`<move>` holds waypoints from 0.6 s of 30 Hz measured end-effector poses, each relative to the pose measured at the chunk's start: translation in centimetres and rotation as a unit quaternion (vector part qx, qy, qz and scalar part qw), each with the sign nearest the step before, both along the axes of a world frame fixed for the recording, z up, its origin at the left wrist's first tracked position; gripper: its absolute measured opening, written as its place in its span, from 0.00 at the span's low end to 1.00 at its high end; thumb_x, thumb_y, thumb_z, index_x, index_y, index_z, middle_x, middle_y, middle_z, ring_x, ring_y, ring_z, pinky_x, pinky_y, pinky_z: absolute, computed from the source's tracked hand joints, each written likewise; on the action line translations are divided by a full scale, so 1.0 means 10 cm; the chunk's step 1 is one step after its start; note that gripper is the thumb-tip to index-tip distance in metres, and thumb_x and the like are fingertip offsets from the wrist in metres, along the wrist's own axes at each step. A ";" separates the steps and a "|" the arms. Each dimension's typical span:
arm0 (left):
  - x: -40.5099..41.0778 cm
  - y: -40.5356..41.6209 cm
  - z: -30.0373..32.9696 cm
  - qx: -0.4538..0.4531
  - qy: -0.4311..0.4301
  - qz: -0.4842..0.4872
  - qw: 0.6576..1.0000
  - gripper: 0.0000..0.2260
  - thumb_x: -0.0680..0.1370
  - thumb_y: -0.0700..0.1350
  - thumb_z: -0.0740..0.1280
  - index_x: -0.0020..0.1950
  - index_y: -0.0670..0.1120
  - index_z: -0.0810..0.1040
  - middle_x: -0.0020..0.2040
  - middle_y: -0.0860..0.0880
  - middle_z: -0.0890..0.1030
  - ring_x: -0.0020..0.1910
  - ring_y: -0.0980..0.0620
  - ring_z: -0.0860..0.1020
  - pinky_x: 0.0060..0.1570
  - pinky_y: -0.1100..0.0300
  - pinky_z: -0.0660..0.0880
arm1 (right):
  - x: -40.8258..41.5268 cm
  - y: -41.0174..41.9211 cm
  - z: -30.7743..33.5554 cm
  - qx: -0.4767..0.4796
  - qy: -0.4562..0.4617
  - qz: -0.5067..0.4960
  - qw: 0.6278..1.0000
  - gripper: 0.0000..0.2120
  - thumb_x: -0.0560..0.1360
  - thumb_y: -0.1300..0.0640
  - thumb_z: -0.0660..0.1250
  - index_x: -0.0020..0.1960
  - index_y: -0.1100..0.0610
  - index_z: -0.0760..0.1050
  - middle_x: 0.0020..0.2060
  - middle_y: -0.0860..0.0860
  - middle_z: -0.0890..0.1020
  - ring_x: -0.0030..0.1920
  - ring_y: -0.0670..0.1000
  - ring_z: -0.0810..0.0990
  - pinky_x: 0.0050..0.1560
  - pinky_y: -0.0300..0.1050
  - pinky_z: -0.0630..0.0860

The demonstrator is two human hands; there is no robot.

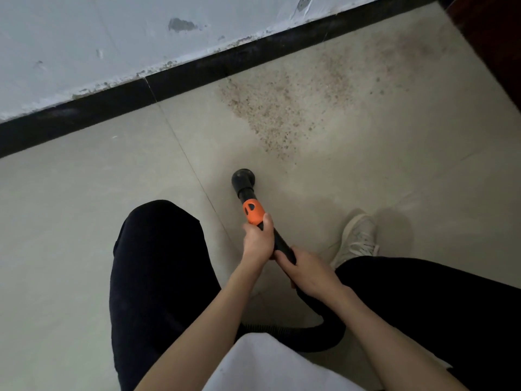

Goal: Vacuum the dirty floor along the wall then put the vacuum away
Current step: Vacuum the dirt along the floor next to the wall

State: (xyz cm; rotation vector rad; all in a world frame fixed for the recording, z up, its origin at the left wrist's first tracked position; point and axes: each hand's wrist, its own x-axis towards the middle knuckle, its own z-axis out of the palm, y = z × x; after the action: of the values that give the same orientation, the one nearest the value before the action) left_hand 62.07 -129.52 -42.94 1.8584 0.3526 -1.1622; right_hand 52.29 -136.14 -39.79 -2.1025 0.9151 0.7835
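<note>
A black vacuum wand with an orange collar points away from me, and its round black nozzle sits low over the beige tiled floor. My left hand grips the wand just behind the orange collar. My right hand grips the black tube further back. A black ribbed hose curls from the tube toward my body. A patch of brown grit lies on the tiles ahead of the nozzle, running up to the black skirting under the pale scuffed wall.
My knees in black trousers frame the wand, left knee and right leg, with a pale sneaker on the floor at right. A dark brown piece of furniture or door stands at the far right. Tile joints cross the floor.
</note>
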 end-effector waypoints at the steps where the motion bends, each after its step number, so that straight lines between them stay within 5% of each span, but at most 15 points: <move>1: -0.02 -0.04 0.01 -0.002 0.007 -0.015 1.000 0.24 0.82 0.56 0.55 0.66 0.37 0.61 0.53 0.42 0.73 0.49 0.45 0.74 0.46 0.55 0.71 | -0.04 0.00 0.01 -0.006 0.001 -0.013 1.000 0.21 0.80 0.37 0.54 0.49 0.55 0.74 0.38 0.54 0.83 0.41 0.56 0.83 0.43 0.48 0.76; 5: -0.17 -0.17 0.01 -0.014 0.023 -0.053 0.998 0.24 0.81 0.55 0.56 0.66 0.36 0.61 0.61 0.36 0.74 0.58 0.40 0.76 0.57 0.51 0.73 | -0.26 -0.01 0.02 -0.005 0.006 -0.077 0.997 0.19 0.80 0.37 0.55 0.46 0.52 0.73 0.33 0.51 0.82 0.34 0.51 0.82 0.39 0.46 0.76; 12: -0.29 -0.24 0.05 -0.023 0.026 -0.122 0.992 0.23 0.82 0.53 0.56 0.67 0.36 0.61 0.58 0.39 0.74 0.55 0.42 0.75 0.47 0.58 0.68 | -0.46 0.05 -0.04 -0.030 0.029 -0.132 0.990 0.22 0.78 0.35 0.54 0.49 0.52 0.75 0.35 0.52 0.84 0.40 0.55 0.83 0.47 0.50 0.79; 18: 0.00 -0.58 -0.01 -0.029 -0.008 -0.158 0.987 0.26 0.81 0.55 0.57 0.67 0.34 0.61 0.64 0.34 0.72 0.63 0.38 0.73 0.56 0.52 0.71 | -0.19 -0.21 -0.16 -0.044 -0.001 -0.167 0.985 0.23 0.79 0.36 0.53 0.49 0.54 0.75 0.38 0.54 0.84 0.45 0.57 0.82 0.49 0.50 0.77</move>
State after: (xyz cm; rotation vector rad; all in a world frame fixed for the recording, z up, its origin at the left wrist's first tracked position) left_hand 62.04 -135.33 -43.02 1.9163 0.0129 -1.3522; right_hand 50.35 -138.20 -41.37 -1.9490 1.2807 0.5739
